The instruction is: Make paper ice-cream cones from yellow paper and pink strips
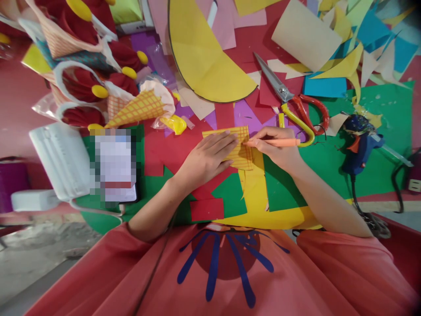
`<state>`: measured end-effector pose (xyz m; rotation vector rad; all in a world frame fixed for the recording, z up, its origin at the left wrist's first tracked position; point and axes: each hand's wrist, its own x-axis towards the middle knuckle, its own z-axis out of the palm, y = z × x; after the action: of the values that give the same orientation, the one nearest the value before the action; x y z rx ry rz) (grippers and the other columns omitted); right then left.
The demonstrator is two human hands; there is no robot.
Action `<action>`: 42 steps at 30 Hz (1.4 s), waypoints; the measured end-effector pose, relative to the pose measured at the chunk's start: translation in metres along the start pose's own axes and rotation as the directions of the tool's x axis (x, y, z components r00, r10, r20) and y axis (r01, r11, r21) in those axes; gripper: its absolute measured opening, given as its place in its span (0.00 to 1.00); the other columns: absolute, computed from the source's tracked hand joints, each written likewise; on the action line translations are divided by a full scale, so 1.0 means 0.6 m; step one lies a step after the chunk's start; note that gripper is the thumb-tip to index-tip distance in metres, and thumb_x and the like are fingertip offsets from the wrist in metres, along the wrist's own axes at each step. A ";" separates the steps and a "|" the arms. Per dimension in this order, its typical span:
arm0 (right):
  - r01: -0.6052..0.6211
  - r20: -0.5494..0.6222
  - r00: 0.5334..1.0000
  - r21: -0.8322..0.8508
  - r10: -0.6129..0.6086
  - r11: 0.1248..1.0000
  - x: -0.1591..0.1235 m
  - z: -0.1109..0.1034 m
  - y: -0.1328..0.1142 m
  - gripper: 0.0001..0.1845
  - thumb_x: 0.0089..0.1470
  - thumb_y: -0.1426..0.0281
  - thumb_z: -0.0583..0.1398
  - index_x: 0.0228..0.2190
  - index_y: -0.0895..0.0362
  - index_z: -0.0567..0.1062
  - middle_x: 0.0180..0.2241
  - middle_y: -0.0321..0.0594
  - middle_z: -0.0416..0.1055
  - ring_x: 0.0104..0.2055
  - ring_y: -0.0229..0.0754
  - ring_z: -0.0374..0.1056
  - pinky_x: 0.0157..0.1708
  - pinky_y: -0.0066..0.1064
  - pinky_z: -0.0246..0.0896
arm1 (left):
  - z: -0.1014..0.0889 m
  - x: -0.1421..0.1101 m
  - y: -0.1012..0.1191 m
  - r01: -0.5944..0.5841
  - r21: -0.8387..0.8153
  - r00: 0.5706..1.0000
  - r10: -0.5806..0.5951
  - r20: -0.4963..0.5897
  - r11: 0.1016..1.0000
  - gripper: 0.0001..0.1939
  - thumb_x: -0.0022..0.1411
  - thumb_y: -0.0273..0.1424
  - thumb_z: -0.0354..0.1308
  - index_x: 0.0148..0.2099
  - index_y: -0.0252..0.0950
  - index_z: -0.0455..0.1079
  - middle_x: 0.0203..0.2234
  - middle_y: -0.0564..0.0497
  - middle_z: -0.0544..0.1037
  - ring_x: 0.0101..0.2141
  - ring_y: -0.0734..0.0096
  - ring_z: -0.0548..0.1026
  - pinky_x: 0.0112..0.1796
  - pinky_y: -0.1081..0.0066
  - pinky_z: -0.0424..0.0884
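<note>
A small yellow paper piece point(241, 161) with orange lines drawn across it lies on the coloured paper scraps. My left hand point(210, 156) rests flat on its left part, fingers stretched out and covering much of it. In my right hand point(274, 145) is an orange marker point(286, 142), pinched between the fingers, its tip at the right part of the yellow piece. Crossing lines show near that tip. Just beyond my right hand lie scissors point(283, 91) with red and yellow handles, blades slightly apart.
Paper cones with dark red filling point(138, 107) crowd the left back. A phone point(116, 166) on a cable and a white box-shaped device point(61, 160) lie at left. A large yellow paper shape point(207, 57) spreads behind; a blue glue gun point(358, 151) sits right, near paper offcuts point(375, 39).
</note>
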<state>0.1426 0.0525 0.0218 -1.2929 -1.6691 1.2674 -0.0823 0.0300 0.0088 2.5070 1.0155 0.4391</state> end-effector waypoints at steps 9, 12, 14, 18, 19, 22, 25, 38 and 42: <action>-0.042 -0.093 0.995 0.043 0.046 0.998 -0.002 0.006 -0.006 0.07 0.52 0.66 0.63 0.28 0.56 0.77 0.28 0.38 0.78 0.27 0.35 0.71 0.27 0.28 0.65 | 0.006 -0.001 0.000 0.056 0.029 0.998 -0.056 0.012 0.998 0.26 0.69 0.34 0.48 0.66 0.32 0.54 0.62 0.39 0.64 0.64 0.55 0.58 0.62 0.50 0.57; -0.009 -0.061 0.998 0.038 0.011 0.999 -0.002 0.006 -0.001 0.08 0.53 0.65 0.63 0.30 0.57 0.78 0.29 0.39 0.79 0.31 0.37 0.73 0.30 0.29 0.66 | 0.006 -0.001 -0.002 0.025 0.026 1.000 -0.025 0.011 0.999 0.26 0.69 0.33 0.48 0.66 0.31 0.54 0.61 0.39 0.65 0.63 0.57 0.60 0.61 0.52 0.59; 0.010 -0.046 0.999 0.023 -0.009 1.000 -0.002 0.006 0.003 0.09 0.53 0.64 0.63 0.31 0.57 0.79 0.30 0.39 0.79 0.32 0.38 0.73 0.32 0.30 0.67 | 0.004 -0.001 -0.003 0.005 0.029 1.000 -0.005 0.008 1.000 0.25 0.69 0.33 0.48 0.65 0.30 0.56 0.60 0.38 0.65 0.63 0.57 0.61 0.61 0.53 0.61; 0.026 -0.036 0.999 -0.017 -0.026 1.000 0.000 0.005 0.007 0.10 0.53 0.63 0.63 0.31 0.57 0.79 0.29 0.40 0.78 0.31 0.38 0.73 0.32 0.30 0.67 | 0.002 -0.001 -0.002 0.011 0.027 1.000 -0.012 0.020 1.000 0.24 0.70 0.33 0.47 0.64 0.31 0.57 0.60 0.38 0.66 0.63 0.57 0.61 0.61 0.53 0.61; 0.027 -0.032 0.999 -0.021 -0.028 0.999 0.000 0.004 0.007 0.10 0.53 0.64 0.63 0.31 0.58 0.79 0.29 0.40 0.78 0.31 0.39 0.73 0.31 0.30 0.66 | 0.002 -0.001 -0.002 0.010 0.025 1.000 -0.010 0.016 1.000 0.23 0.70 0.33 0.47 0.64 0.31 0.58 0.60 0.38 0.66 0.62 0.57 0.61 0.61 0.53 0.61; 0.023 -0.014 1.000 -0.029 -0.024 0.999 0.000 0.002 0.004 0.08 0.52 0.65 0.63 0.29 0.58 0.79 0.29 0.40 0.79 0.31 0.38 0.73 0.30 0.29 0.65 | 0.004 -0.001 -0.003 0.005 0.015 1.000 -0.005 -0.006 1.000 0.23 0.70 0.33 0.48 0.63 0.30 0.59 0.59 0.38 0.67 0.62 0.57 0.62 0.60 0.52 0.62; 0.020 0.010 1.000 -0.034 -0.020 0.999 0.000 -0.001 0.000 0.08 0.52 0.66 0.63 0.27 0.57 0.78 0.27 0.38 0.79 0.29 0.37 0.72 0.27 0.28 0.64 | 0.007 -0.002 -0.004 0.012 -0.014 1.000 -0.012 -0.015 1.000 0.22 0.69 0.33 0.48 0.63 0.32 0.59 0.59 0.39 0.68 0.62 0.57 0.62 0.60 0.51 0.61; -0.016 -0.072 0.997 0.079 0.022 0.997 -0.003 0.003 0.004 0.06 0.53 0.68 0.61 0.30 0.56 0.77 0.27 0.35 0.77 0.24 0.33 0.69 0.23 0.26 0.63 | 0.010 -0.001 0.000 0.118 0.049 0.993 -0.117 -0.017 0.992 0.22 0.69 0.32 0.48 0.64 0.39 0.59 0.62 0.42 0.64 0.64 0.52 0.58 0.61 0.48 0.58; 0.008 -0.055 0.998 0.035 -0.006 0.999 -0.003 0.004 0.000 0.07 0.54 0.66 0.61 0.28 0.56 0.77 0.29 0.37 0.78 0.27 0.34 0.71 0.28 0.27 0.66 | 0.008 0.000 0.002 0.124 0.070 0.992 -0.124 -0.003 0.990 0.22 0.69 0.31 0.47 0.63 0.37 0.60 0.58 0.42 0.68 0.59 0.55 0.65 0.58 0.52 0.63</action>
<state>0.1412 0.0501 0.0211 -1.2884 -1.6051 1.2404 -0.0797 0.0280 0.0050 2.4873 1.1976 0.3703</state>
